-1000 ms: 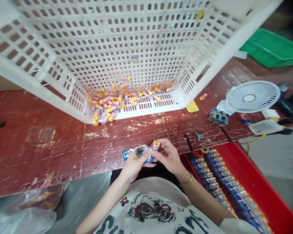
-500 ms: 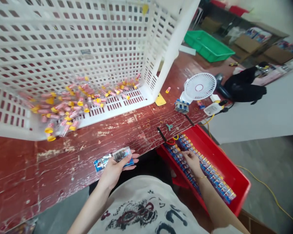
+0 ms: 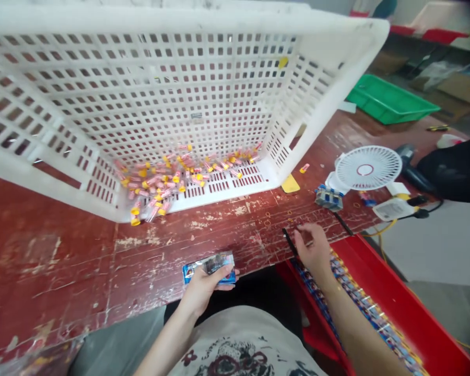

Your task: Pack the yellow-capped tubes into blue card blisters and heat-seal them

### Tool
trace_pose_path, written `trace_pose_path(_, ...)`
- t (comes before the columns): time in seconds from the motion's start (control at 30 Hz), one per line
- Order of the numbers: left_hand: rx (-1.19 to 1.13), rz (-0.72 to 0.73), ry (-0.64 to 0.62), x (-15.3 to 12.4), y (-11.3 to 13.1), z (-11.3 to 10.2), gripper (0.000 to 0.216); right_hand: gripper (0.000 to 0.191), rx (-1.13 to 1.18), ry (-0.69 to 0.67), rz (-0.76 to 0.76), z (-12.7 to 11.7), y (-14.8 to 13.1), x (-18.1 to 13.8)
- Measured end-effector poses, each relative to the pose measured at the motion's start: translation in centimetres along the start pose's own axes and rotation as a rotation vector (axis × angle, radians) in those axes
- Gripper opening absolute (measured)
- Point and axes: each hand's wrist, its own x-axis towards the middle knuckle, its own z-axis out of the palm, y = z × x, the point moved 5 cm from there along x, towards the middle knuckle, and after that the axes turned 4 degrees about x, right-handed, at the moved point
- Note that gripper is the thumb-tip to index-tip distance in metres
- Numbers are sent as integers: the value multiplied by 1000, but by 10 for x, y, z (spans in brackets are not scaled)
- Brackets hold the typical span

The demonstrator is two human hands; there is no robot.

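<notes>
Our left hand (image 3: 203, 286) grips blue packet (image 3: 209, 265), lower centre | right hand (image 3: 316, 249) at desk (image 3: 62, 250) edge beside red tray (image 3: 395, 292), we cannot tell its grip

Hands in view: two, the left hand (image 3: 206, 284) and the right hand (image 3: 315, 250).

- Blue-edged clear plastic packet (image 3: 209, 265): one, in the left hand.
- White perforated plastic crate (image 3: 180, 89): one, beyond both hands.
- Pink tubes with yellow caps (image 3: 168, 180): several dozen inside the crate, too many for an exact count.
- Stray pink tube (image 3: 304, 168): one, beyond the right hand.
- Yellow flat card (image 3: 290, 184): one, beside the stray tube.
- White round desk fan (image 3: 367, 168): one, beyond and right of the right hand.
- Green plastic tray (image 3: 389, 99): one, farther off.
- Red plastic bin (image 3: 399, 297): one, just right of the right hand.
</notes>
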Motion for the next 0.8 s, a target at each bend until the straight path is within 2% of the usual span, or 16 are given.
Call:
trace_pose_path(0.07,-9,1,-11,-2,2,-1,38,17,77,-123,-147,47,-40,47)
trace_pose_path(0.13,-8,4,-11,-5,3,0,39,15,105,-193,-180,97,-66,96)
trace_pose_path(0.23,-19,5,42,-10,6,0,41,16,141,-247,-168,165,-83,153)
trace_pose_path(0.33,-68,13,59,-11,10,0,42,15,209,-240,-109,200,-85,175)
trace_pose_path(0.43,-143,15,54,-6,10,-3,40,22,318,-218,-32,192,-81,161)
trace_pose_path(0.5,-179,9,98,-1,8,-7,40,30,389,-234,15,167,-78,136)
trace_pose_path(0.6,-193,5,136,7,4,-6,41,32,547,-356,73,119,-83,85)
trace_pose_path(0.7,-167,7,62,10,5,4,40,30,811,-454,173,78,-99,40)
trace_pose_path(0.8,-91,27,-31,8,9,14,37,22,865,-476,182,55,-118,17)
